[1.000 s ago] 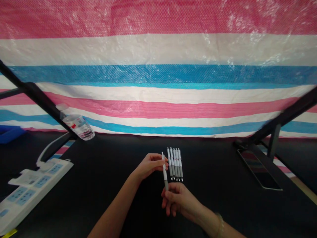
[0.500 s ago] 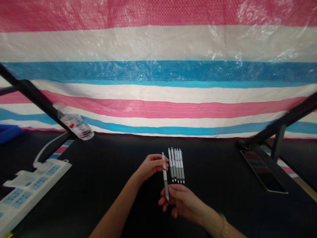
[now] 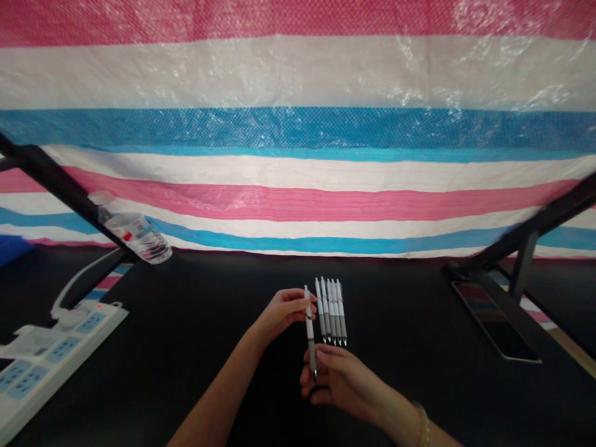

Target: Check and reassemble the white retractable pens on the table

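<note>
A white pen with a grey grip (image 3: 310,329) is held between both hands, its tip toward me. My left hand (image 3: 287,308) pinches its upper, white end. Around the grey lower end are the fingers of my right hand (image 3: 336,377), thumb and forefinger close to the tip. Just right of the held pen, several similar white-and-grey pens (image 3: 332,310) lie side by side in a row on the black table (image 3: 223,279), their tips pointing toward me.
On the left lie a white power strip (image 3: 60,360) with a plugged cable and a clear plastic bottle (image 3: 142,237). A dark phone (image 3: 493,321) lies at the right, near a black frame bar (image 3: 525,261). A striped sheet (image 3: 298,205) hangs behind the table.
The held pen and both hands stay almost in place; the fingers of my right hand have shifted slightly. The power strip and bottle appear a little further left in the view.
</note>
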Available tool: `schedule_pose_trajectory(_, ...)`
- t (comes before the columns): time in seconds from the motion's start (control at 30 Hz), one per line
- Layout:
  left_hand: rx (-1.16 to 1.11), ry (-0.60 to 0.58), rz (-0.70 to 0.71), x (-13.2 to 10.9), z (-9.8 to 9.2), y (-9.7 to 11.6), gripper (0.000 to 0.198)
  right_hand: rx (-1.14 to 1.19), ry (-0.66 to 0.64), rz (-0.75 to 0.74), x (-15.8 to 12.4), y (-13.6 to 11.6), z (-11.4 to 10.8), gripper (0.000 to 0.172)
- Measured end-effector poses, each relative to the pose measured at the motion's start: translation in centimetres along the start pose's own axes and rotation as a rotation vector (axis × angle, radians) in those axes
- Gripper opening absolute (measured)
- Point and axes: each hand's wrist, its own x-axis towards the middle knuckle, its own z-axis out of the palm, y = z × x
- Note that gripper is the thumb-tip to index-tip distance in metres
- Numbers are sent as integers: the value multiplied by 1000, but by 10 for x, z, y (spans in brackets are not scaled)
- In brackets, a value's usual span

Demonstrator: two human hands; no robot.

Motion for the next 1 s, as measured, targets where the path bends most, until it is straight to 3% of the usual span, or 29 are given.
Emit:
schedule_pose_trajectory(0.37,-19,19,19,1,0,-1,34,46,0,-15,-1,-1,2,29)
schedule_pose_trajectory(1.0,-25,25,53,5,0,-3,34,68,-22,9,2,6,1,48)
